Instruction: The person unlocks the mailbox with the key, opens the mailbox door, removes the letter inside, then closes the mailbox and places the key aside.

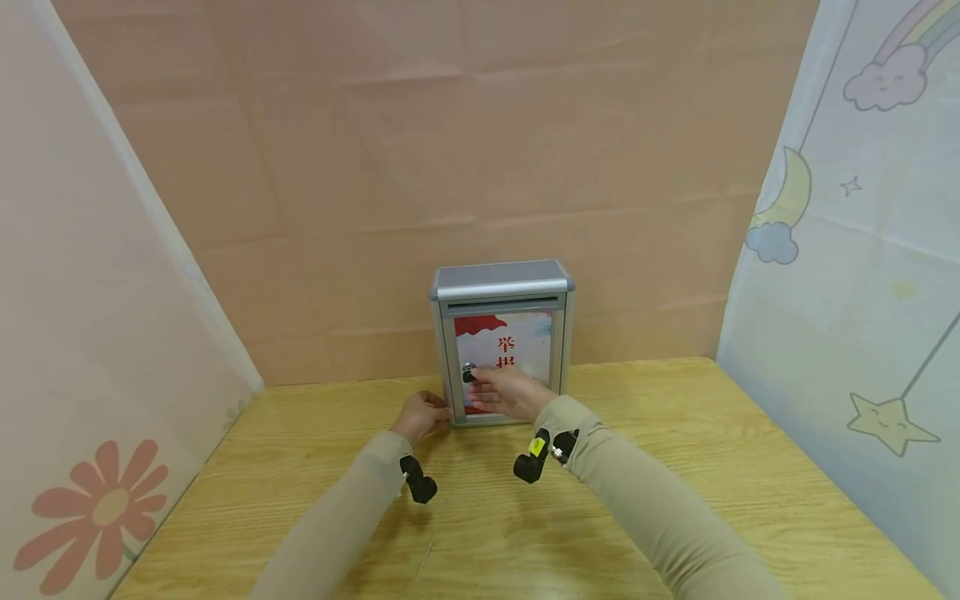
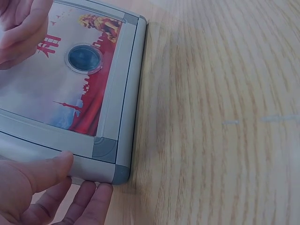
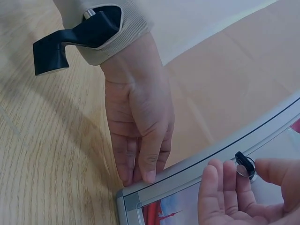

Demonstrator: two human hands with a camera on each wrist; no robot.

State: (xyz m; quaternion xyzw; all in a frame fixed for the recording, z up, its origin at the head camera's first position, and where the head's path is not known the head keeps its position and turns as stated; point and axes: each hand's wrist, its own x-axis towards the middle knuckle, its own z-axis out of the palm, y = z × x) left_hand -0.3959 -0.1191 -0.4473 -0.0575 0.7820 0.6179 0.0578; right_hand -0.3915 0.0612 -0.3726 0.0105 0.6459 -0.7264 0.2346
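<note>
A grey metal suggestion box (image 1: 498, 292) stands upright against the backdrop, its front door framed in metal around a red-and-white printed sheet (image 1: 532, 333). My right hand (image 1: 510, 392) reaches across the front and pinches a black-headed key (image 3: 248, 164) with a metal ring, at the lock on the door's left side. Low on the box's left side, my left hand (image 1: 422, 417) grips the edge. In the left wrist view its thumb (image 2: 63, 161) presses the front edge while the other fingers lie along the side. The door sits flush in its frame.
Under the box is a wood-grain table (image 1: 637, 450). A peach cloth backdrop (image 1: 480, 150) rises behind it, with printed panels at the left (image 1: 112, 292) and right (image 1: 840, 292). Black camera mounts (image 1: 532, 458) are strapped to both sleeves.
</note>
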